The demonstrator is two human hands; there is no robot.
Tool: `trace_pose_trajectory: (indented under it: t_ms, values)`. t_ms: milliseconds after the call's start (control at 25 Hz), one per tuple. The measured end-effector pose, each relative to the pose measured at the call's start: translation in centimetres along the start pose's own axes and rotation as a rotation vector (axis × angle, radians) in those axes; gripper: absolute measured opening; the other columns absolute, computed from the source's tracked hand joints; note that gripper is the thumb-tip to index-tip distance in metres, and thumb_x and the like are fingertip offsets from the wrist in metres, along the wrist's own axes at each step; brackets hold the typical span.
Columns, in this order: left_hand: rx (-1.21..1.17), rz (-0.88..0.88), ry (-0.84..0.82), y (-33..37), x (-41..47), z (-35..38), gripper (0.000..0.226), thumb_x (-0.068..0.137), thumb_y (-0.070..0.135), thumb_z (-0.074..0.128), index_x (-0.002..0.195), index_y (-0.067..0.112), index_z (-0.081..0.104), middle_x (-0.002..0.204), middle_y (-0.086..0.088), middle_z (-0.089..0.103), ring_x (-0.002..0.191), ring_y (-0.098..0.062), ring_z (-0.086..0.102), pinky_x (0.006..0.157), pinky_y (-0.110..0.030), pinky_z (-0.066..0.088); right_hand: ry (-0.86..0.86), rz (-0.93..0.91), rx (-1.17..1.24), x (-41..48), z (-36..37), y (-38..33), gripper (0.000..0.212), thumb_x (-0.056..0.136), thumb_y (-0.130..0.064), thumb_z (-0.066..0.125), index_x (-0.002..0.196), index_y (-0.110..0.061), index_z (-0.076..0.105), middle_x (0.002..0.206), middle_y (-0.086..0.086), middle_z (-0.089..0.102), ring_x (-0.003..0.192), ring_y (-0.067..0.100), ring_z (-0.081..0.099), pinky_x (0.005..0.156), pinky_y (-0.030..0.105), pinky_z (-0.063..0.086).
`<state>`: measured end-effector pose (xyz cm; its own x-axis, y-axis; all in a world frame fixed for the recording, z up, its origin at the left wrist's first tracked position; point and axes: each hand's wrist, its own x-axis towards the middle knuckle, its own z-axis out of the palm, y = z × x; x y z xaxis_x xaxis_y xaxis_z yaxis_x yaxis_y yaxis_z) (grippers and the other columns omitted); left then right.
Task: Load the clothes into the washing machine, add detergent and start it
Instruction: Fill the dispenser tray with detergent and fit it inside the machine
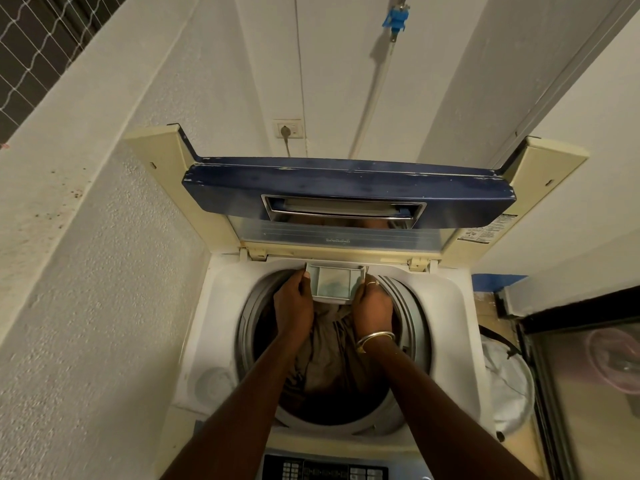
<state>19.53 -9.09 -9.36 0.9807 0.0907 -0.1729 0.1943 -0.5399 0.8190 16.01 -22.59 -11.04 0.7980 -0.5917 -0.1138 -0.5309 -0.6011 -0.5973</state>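
Top-loading washing machine (214, 306), lid (346, 188) raised toward the far wall. Apparently done with loading: brown and grey clothes (329, 355) heaped in the drum. Judged to be midway through the detergent step, with the detergent drawer (334, 284) drawn out over the drum's far rim. A pale bluish trace inside, not clearly detergent. Yet to do, on this evidence: shutting drawer and lid, then starting from the control panel (325, 471) at the near edge. Left hand (294, 301) curled round the drawer's left end, thumb laid over its wall. Right hand (374, 303) — ringed, bangle at the wrist — gripping the right end, fingers bent. White laundry bag (505, 375) slumped just right of the machine.
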Motion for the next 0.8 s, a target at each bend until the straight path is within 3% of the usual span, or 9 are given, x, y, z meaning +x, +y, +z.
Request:
trace_pose_trajectory:
  t_ms: [280, 360, 480, 600, 800]
  values:
    - [0.089, 0.014, 0.041, 0.3, -0.3, 0.7, 0.025, 0.104, 0.022, 0.047, 0.107, 0.011, 0.069, 0.091, -0.004, 0.071, 0.081, -0.012, 0.064, 0.074, -0.028, 0.051, -0.031, -0.052, -0.019, 0.5, -0.6, 0.4, 0.031, 0.104, -0.029, 0.035, 0.101, -0.015, 0.062, 0.074, 0.005, 0.066, 0.07, 0.027, 0.066, 0.063, 0.034, 0.053]
    - [0.07, 0.002, 0.033, 0.2, -0.7, 0.7, 0.024, 0.104, 0.022, 0.047, 0.107, 0.011, 0.068, 0.091, -0.004, 0.07, 0.074, -0.005, 0.058, 0.074, -0.028, 0.052, -0.032, -0.067, 0.011, 0.5, -0.8, 0.5, 0.03, 0.104, -0.027, 0.036, 0.102, -0.013, 0.063, 0.076, 0.006, 0.067, 0.07, 0.027, 0.066, 0.063, 0.034, 0.053]
    - [0.055, -0.003, 0.031, 0.4, -0.4, 0.5, 0.031, 0.104, 0.025, 0.047, 0.122, 0.009, 0.066, 0.106, -0.004, 0.071, 0.094, -0.013, 0.064, 0.088, -0.028, 0.05, -0.018, -0.068, -0.005, 0.5, -1.0, 0.4, 0.032, 0.104, -0.028, 0.036, 0.101, -0.013, 0.063, 0.075, 0.008, 0.068, 0.069, 0.029, 0.066, 0.061, 0.035, 0.053]
    - [0.072, -0.01, 0.016, 0.4, 0.2, 0.3, 0.034, 0.104, 0.027, 0.046, 0.13, 0.014, 0.063, 0.119, -0.004, 0.069, 0.111, -0.019, 0.062, 0.092, -0.025, 0.044, -0.04, -0.038, -0.018, 0.4, -0.9, 0.0, 0.032, 0.103, -0.031, 0.034, 0.101, -0.016, 0.062, 0.078, 0.009, 0.069, 0.073, 0.033, 0.067, 0.065, 0.039, 0.055]
    - [0.094, -0.003, -0.016, -0.2, 1.3, 0.1, 0.034, 0.103, 0.031, 0.046, 0.129, 0.02, 0.064, 0.117, -0.003, 0.07, 0.109, -0.02, 0.063, 0.097, -0.037, 0.05, -0.042, -0.026, 0.002, 0.6, -0.8, -0.1, 0.033, 0.101, -0.034, 0.032, 0.101, -0.019, 0.061, 0.083, 0.011, 0.07, 0.078, 0.036, 0.067, 0.069, 0.042, 0.056]
